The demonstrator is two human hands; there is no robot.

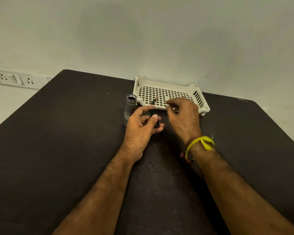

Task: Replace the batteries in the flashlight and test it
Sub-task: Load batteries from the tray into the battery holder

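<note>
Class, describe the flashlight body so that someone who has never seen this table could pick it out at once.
Start at the dark table and find the cream slotted tray at its far edge. Just left of the tray's near corner stands the flashlight body. It is the only upright grey metal tube, with its open end facing up, just beyond the left hand.

Left hand (141, 126) curled, thumb and fingers pinching; right hand (183, 114) raised, back up, fingers bent.
</note>
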